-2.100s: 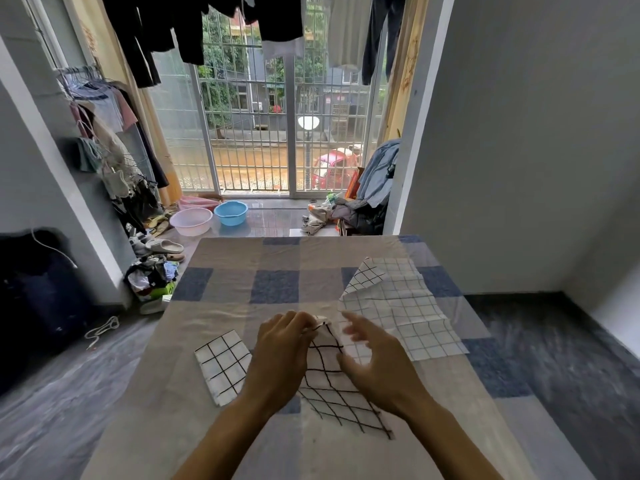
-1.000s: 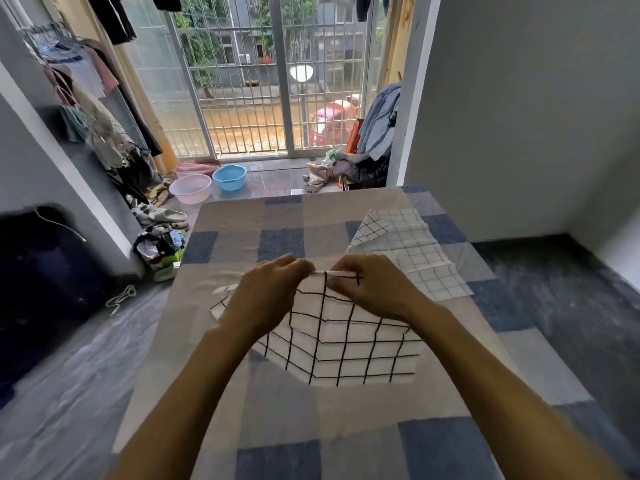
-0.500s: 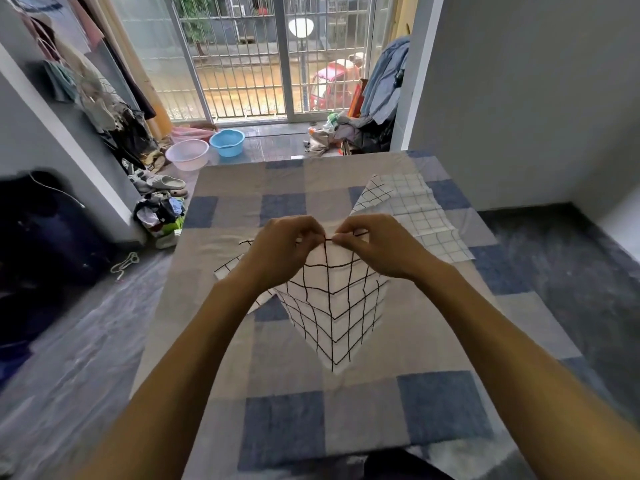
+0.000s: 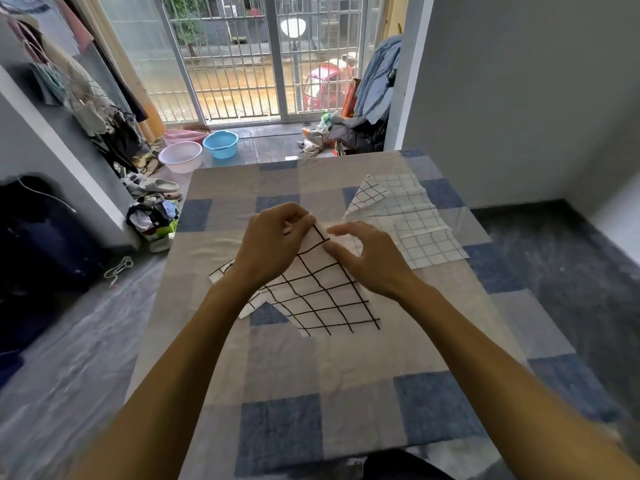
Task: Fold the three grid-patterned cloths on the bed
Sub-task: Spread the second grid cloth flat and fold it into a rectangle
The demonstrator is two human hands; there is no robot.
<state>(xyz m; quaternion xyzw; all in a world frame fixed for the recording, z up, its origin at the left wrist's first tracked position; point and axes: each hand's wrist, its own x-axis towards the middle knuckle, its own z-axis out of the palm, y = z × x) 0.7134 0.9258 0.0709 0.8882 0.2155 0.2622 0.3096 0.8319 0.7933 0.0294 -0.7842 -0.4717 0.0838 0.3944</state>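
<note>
A white cloth with a bold black grid [image 4: 322, 299] lies slanted on the bed [image 4: 346, 375], its top corner raised. My left hand [image 4: 273, 244] pinches that corner with curled fingers. My right hand [image 4: 370, 261] hovers just to the right of it, fingers loosely spread over the cloth's upper edge, thumb apart. A second black-grid cloth [image 4: 220, 271], folded small, peeks out under my left wrist. The third cloth [image 4: 412, 220], white with a pale blue grid and one corner turned over, lies spread out farther back on the right.
The bed stands against a grey wall [image 4: 502, 98] on the right. On the floor at the left lie sandals [image 4: 162, 185] and a clothes heap [image 4: 152, 216]. A white basin [image 4: 180, 155] and a blue basin [image 4: 220, 143] stand by the barred door.
The black-grid cloth hung from both hands half a second ago; now it has come down onto the bed. My right hand has loosened and drawn slightly right, while the left keeps the corner.
</note>
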